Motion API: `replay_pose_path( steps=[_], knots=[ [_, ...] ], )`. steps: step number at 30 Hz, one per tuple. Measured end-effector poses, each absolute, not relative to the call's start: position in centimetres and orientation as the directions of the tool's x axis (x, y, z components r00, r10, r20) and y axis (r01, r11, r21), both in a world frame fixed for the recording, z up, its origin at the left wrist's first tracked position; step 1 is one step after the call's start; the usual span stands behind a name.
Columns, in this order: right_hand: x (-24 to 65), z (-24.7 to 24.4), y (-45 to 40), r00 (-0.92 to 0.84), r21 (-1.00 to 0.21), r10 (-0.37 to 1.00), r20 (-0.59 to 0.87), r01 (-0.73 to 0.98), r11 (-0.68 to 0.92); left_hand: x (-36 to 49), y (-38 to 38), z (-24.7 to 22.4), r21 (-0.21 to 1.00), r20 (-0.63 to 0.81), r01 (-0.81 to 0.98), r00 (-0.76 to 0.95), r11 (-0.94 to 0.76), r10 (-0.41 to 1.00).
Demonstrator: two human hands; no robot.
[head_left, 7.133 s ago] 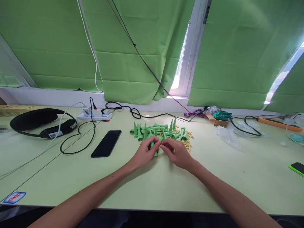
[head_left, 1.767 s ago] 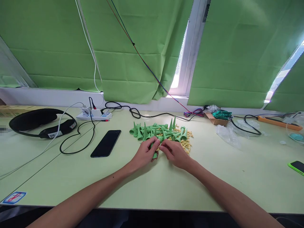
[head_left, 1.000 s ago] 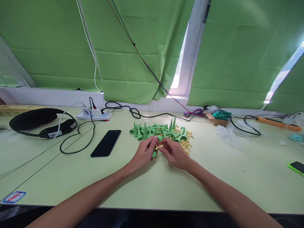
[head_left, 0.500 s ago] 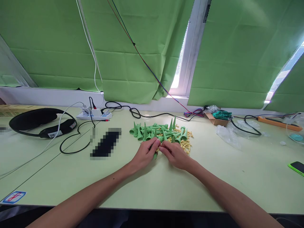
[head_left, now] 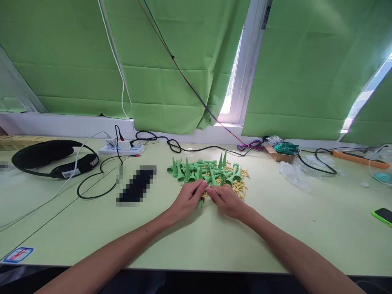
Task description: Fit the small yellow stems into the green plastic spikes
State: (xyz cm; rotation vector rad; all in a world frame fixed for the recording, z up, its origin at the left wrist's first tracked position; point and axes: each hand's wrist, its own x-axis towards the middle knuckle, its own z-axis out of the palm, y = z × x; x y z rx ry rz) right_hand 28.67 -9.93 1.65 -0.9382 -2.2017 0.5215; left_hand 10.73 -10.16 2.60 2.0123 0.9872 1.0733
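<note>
A green, tapered plastic piece (head_left: 200, 202) is gripped in the left hand's (head_left: 188, 199) closed fingers near the middle of the pale-green bench (head_left: 260, 234), its visible end pointing toward the front edge and its long axis roughly front to back; the right hand's (head_left: 225, 199) fingers meet the left's, but whether they grip anything cannot be told. Just beyond, green plastic cones (head_left: 211, 167) lie sideways or stand tip-up beside small yellow pieces (head_left: 240, 188). Toward the left edge, a black padded band (head_left: 45, 153) bears a white label (head_left: 67, 173), too small to read, and a blue-bordered white sticker (head_left: 18, 255) with illegible red marking sits at the front left corner.
</note>
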Motion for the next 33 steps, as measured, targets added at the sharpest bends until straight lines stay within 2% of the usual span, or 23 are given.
replay_pose_path(
  steps=[9, 16, 26, 33],
  knots=[
    [28.55, 1.49, -9.92, -0.456, -0.603, 0.772, 0.442, 0.486, 0.633, 10.82, -10.11, 2.61, 0.837, 0.358, 0.283, 0.366, -0.469, 0.859],
    [28.47, 2.0, -10.42, -0.448, -0.612, 0.756, 0.477, 0.447, 0.652, 10.71, -9.98, 2.42, 0.912, 0.276, 0.215, 0.311, -0.35, 0.91],
    [28.58, 1.61, -9.99, -0.476, -0.563, 0.731, 0.488, 0.469, 0.681, 10.85, -10.34, 2.95, 0.774, 0.412, 0.361, 0.336, -0.52, 0.847],
    [28.52, 1.52, -9.94, -0.471, -0.57, 0.752, 0.462, 0.492, 0.658, 10.83, -10.22, 2.72, 0.773, 0.413, 0.361, 0.338, -0.522, 0.846]
  ],
)
